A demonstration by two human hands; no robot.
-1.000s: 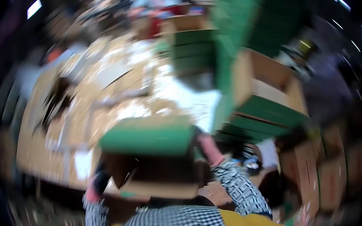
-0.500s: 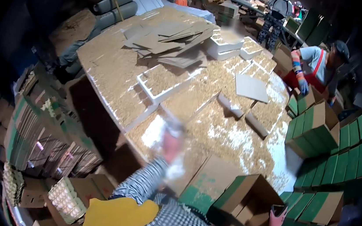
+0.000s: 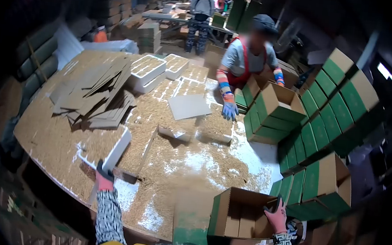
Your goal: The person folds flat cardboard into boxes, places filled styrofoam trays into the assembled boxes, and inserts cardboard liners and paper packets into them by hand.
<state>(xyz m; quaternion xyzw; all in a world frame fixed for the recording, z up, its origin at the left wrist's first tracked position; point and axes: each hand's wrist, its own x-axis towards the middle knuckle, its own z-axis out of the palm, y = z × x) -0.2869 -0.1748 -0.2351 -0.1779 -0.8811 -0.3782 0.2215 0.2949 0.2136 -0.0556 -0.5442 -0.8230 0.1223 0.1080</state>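
Observation:
My left hand point(image 3: 104, 178), in a pink glove with dark fingertips, is at the near corner of a white foam tray point(image 3: 117, 149) filled with tan husk-like material. Its fingers appear closed on the tray's near wall, though the grip is partly hidden. My right hand point(image 3: 276, 218), gloved the same way, grips the right edge of an open green-and-brown cardboard box point(image 3: 218, 216). The box stands at the table's near edge, its opening facing up towards me, with cardboard visible inside.
A husk-strewn table point(image 3: 60, 144) holds a pile of grey cardboard sheets point(image 3: 89, 94), a loose sheet point(image 3: 189, 106) and more filled foam trays point(image 3: 149, 66). Across it, a person point(image 3: 248, 56) in striped sleeves works beside stacked green boxes point(image 3: 321, 131). Another person point(image 3: 200, 18) stands farther back.
My view has swung to the right. My left hand has moved from the white patch on the table to the foam tray's corner. My right hand stays on the box edge.

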